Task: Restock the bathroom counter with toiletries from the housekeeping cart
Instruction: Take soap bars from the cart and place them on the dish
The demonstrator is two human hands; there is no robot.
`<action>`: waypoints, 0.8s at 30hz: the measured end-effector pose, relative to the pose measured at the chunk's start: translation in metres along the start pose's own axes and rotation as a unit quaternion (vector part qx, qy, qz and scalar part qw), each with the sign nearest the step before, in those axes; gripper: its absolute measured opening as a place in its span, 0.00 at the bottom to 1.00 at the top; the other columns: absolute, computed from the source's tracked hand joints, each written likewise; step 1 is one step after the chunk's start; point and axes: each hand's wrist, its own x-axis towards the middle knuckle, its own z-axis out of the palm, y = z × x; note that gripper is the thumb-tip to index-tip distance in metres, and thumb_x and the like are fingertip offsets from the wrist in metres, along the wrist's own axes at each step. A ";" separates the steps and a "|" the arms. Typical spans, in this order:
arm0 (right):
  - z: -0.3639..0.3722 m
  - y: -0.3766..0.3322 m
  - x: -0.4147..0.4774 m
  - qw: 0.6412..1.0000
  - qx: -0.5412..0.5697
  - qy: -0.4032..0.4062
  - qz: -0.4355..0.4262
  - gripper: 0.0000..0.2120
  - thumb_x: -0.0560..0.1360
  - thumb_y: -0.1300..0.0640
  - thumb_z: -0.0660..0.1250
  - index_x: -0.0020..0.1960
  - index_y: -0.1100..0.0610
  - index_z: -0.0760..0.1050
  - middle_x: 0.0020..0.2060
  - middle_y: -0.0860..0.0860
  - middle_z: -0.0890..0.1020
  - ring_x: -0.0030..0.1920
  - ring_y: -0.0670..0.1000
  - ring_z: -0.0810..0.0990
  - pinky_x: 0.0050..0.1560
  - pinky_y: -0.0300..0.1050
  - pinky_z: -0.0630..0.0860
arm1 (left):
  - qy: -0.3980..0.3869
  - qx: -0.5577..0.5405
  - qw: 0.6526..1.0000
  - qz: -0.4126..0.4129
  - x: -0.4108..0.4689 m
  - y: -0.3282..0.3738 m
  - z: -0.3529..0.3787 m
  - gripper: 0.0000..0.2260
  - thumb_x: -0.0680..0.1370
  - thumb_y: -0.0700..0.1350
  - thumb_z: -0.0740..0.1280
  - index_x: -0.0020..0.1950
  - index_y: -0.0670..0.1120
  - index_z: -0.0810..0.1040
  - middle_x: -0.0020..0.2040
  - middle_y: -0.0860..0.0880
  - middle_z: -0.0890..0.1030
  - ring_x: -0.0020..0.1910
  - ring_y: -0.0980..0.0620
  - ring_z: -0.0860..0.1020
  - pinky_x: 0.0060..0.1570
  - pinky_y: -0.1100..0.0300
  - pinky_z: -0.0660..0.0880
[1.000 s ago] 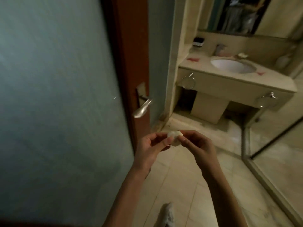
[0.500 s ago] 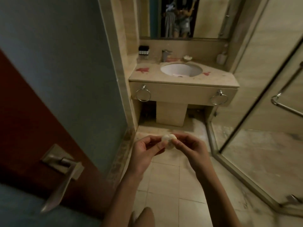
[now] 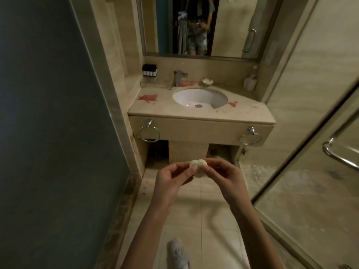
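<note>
- Pale and rounded, a small toiletry item (image 3: 197,167) sits between both our hands, in mid-air above the tiled floor (image 3: 202,210) and well short of the vanity; we cannot tell exactly what it is.
- Our left hand (image 3: 171,180) pinches its left side with thumb and curled fingers.
- Our right hand (image 3: 223,176) pinches its right side the same way, so the fingertips of both hands nearly meet over it.
- Ahead stands the beige stone counter (image 3: 242,115), with a white oval basin (image 3: 200,98) set into it and red stains (image 3: 147,98) to the basin's left and right.
- Behind the basin we see a metal tap (image 3: 179,77), a flower-shaped dish (image 3: 207,81) and, in the far right corner, a white pump bottle (image 3: 250,82).
- A row of dark-capped bottles (image 3: 149,70) stands at the back left.
- Two towel rings (image 3: 149,133) hang on the counter's front.
- A glass shower door (image 3: 310,152) stands to our right.
</note>
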 end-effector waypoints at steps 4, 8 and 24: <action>-0.007 0.006 0.075 1.000 0.019 -0.005 0.009 0.12 0.68 0.53 0.71 0.51 0.55 0.82 0.43 0.49 0.86 0.45 0.45 0.84 0.42 0.35 0.77 | -0.002 -0.004 1.000 -0.008 0.072 0.012 0.008 0.11 0.71 0.43 0.73 0.52 0.44 0.81 0.45 0.50 0.85 0.46 0.55 0.83 0.42 0.67 0.78; -0.004 0.012 0.152 0.999 0.029 -0.017 0.009 0.11 0.68 0.54 0.72 0.49 0.56 0.83 0.42 0.51 0.86 0.43 0.46 0.84 0.43 0.35 0.76 | 0.012 -0.041 0.999 -0.006 0.146 0.028 0.012 0.07 0.72 0.36 0.72 0.50 0.39 0.82 0.39 0.50 0.85 0.39 0.58 0.83 0.39 0.69 0.78; -0.054 0.070 0.328 0.997 0.038 0.030 0.067 0.09 0.70 0.57 0.73 0.50 0.55 0.82 0.42 0.51 0.86 0.45 0.48 0.84 0.44 0.37 0.78 | -0.009 -0.020 0.998 -0.062 0.346 0.016 0.069 0.14 0.63 0.49 0.74 0.46 0.46 0.84 0.43 0.47 0.86 0.44 0.52 0.83 0.43 0.63 0.77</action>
